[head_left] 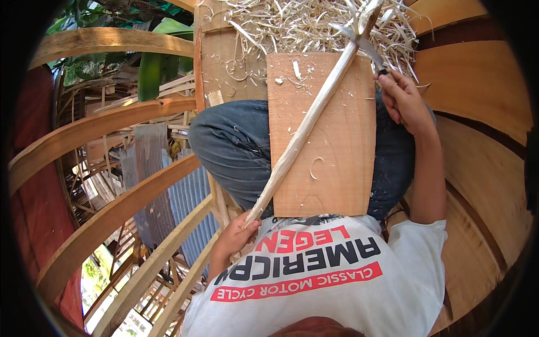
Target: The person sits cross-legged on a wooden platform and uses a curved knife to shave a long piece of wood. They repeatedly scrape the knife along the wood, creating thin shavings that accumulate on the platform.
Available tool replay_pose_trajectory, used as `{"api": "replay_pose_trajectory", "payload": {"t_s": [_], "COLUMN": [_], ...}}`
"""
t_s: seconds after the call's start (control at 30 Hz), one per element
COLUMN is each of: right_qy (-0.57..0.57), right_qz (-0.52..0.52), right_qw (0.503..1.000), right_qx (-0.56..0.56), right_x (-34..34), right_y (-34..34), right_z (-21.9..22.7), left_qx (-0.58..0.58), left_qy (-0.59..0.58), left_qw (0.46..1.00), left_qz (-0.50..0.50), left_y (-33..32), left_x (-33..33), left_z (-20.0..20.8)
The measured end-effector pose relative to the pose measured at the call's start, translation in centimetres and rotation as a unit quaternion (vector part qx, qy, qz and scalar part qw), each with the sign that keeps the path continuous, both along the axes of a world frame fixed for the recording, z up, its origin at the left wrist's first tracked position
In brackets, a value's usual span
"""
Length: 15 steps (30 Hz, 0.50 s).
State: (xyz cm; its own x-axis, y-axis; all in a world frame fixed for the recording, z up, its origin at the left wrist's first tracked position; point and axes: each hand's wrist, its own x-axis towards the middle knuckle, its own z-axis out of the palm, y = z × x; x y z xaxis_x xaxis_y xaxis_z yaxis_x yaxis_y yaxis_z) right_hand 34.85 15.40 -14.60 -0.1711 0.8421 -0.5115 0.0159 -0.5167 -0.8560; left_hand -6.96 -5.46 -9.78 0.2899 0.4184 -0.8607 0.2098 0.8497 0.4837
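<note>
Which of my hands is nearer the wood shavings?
Right. Your right hand is by the wood shavings; your left hand is well back, holding the stick by its near end.

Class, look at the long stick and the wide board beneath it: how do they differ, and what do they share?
The stick is long and narrow, while the board is broad and flat. The stick is mostly pale cream; the board is a warmer reddish brown. The stick slants, its lower end in the left hand, whereas the board's long sides run nearly straight up the picture. Both look wooden.
</note>
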Motion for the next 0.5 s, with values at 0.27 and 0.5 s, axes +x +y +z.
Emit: {"api": "replay_pose_trajectory", "payload": {"t_s": [0.27,0.5], "right_qy": [0.003,0.007], "right_qz": [0.050,0.064], "right_qw": [0.999,0.998], "right_qx": [0.003,0.002], "right_x": [-0.5,0.4], "right_y": [0.0,0.7], "right_z": [-0.1,-1.0], "left_qx": [0.005,0.004], "left_qy": [0.024,0.029], "left_qw": [1.000,1.000], "left_qz": [-0.016,-0.012], "left_y": [0.2,0.2], "left_x": [0.3,0.4], "left_z": [0.2,0.8]}}
